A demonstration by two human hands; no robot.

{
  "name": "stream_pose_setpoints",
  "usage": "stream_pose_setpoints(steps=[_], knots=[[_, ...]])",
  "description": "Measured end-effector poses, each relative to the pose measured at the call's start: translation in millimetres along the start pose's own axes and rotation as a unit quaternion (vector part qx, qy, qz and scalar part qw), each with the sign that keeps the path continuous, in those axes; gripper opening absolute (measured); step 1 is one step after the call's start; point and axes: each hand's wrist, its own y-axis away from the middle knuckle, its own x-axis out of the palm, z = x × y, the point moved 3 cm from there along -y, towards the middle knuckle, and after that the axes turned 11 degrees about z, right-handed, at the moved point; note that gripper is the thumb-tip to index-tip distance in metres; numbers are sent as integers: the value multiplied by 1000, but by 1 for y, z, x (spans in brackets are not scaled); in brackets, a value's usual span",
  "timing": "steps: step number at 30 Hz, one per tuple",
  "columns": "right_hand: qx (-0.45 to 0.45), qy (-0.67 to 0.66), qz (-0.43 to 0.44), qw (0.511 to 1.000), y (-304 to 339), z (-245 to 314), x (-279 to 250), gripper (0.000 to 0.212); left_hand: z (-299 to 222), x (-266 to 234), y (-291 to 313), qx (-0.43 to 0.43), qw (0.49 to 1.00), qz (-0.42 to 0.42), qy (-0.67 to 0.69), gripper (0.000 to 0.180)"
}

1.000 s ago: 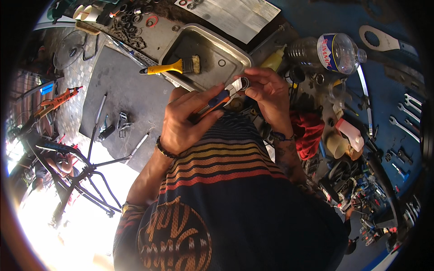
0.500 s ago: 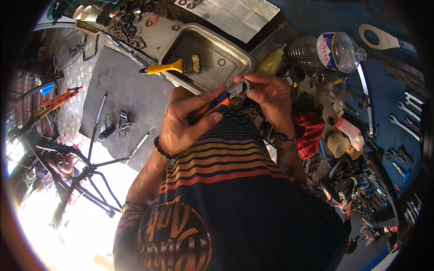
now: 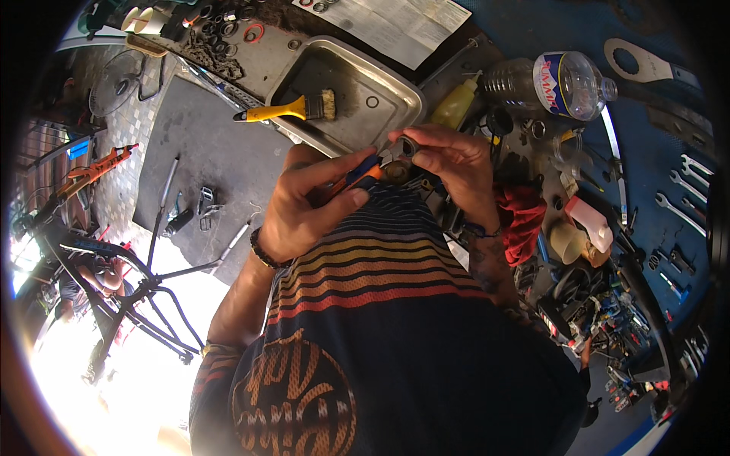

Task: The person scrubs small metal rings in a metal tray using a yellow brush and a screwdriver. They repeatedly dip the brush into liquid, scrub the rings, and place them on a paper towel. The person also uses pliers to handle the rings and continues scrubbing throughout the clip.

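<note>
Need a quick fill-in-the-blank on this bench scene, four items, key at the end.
1. The left hand holds a tool whose handle is blue and ____.
2. The right hand holds a small ring-shaped part made of ____.
3. A yellow-handled ____ lies with its bristles over the shallow tray.
4. The crumpled cloth to the right of both hands is coloured ____.

Missing words: orange; metal; brush; red.

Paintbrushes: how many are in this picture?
1: the flat, yellow-handled paintbrush lies across the left rim of the shallow rectangular metal tray, bristles inside, handle sticking out. Others may be hidden in the clutter.
</note>
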Motion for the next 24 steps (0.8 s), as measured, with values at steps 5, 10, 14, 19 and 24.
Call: stream_pose_setpoints(steps=[5,10,14,19,24], knots=[[-11,-43,7,999,-1,-8,-7,36,8,1,-10,116,992,0,-43,48],[-10,-74,11,997,-4,-9,-9,40,5,-6,2,-37,993,88,73,56],[-33,-94,29,995,-6,-6,-6,37,9,-8,1,10,996,91,12,59],[-65,-80,42,994,-8,-4,-4,33,3,-5,1,10,996,84,7,61],[-58,-37,-17,997,-4,-4,3,40,0,0,2,-3,995,30,-97,60]])
